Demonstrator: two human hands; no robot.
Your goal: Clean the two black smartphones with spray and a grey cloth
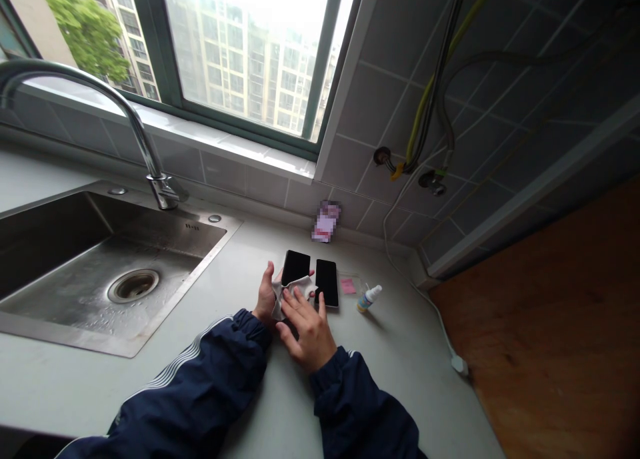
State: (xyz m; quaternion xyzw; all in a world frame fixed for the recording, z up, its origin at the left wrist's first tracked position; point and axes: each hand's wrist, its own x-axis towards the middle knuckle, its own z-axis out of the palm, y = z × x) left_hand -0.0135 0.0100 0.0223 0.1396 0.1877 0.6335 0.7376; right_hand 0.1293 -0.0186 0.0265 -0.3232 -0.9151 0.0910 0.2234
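The left hand (265, 296) and right hand (307, 329) are close together at the middle of the frame, both on a crumpled white cloth (293, 294). The left hand grips the cloth from the side, its thumb raised, while the fingers of the right hand lie spread over it. The cloth touches the lower end of a black smartphone (295, 267), and a fingertip shows just past that phone's right edge, though whether the phone is being held or lifted is hard to tell. A second black smartphone (327, 282) lies just to the right, its lower end close to the right hand's fingertips. Navy sleeves (200, 372) with white stripes run in from the bottom edge. Right of the phones lie a pink note (348, 286) and a small white spray bottle (369, 299) on its side. Above them sits a pixelated packet (326, 222) against the tiled wall (360, 112). On the left, the pale countertop (400, 372) holds a stainless steel sink (100, 266) with a curved faucet (150, 159), below a window (250, 46) at upper center. A wooden board (550, 326) fills the lower right.
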